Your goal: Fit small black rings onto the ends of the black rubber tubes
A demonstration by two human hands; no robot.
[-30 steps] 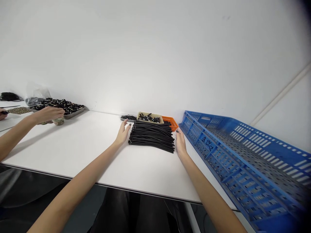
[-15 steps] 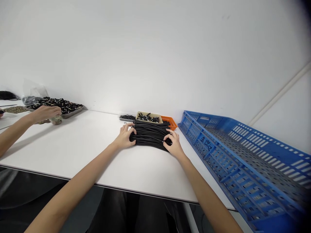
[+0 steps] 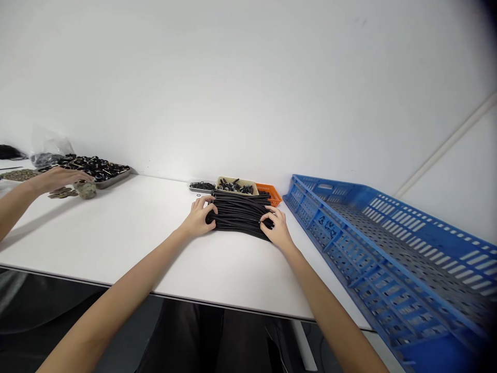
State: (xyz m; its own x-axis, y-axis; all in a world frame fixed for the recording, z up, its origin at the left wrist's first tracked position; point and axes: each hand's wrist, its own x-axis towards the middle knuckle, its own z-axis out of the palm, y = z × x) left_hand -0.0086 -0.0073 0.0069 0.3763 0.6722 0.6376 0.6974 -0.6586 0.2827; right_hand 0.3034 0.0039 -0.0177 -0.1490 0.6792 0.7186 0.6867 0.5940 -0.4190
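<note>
A wide bundle of thin black rods or tubes [image 3: 238, 211] lies crosswise on the white table, its pieces side by side. At the bundle's left end, my left hand [image 3: 198, 218] is closed around it, thumb at the near side and fingers at the far side. My right hand [image 3: 277, 228] grips the opposite end in the same way, thumb and index finger bent toward each other. Just behind the bundle stand a cream tray [image 3: 253, 185] of small black parts, a clear shallow tray [image 3: 193, 187] of black rings and an orange basket [image 3: 275, 195].
A long blue plastic crate [image 3: 330, 233] takes up the right side. At the left, a co-worker's hand [image 3: 58, 178] is over a small speckled cup [image 3: 86, 190], near a metal tray [image 3: 112, 180] of black parts and a clear plastic bag [image 3: 48, 139]. A white wall closes off the back.
My hands and the black bundle have hardly moved; the view has shifted slightly. The co-worker's hand has drawn left, off the top of the speckled cup.
</note>
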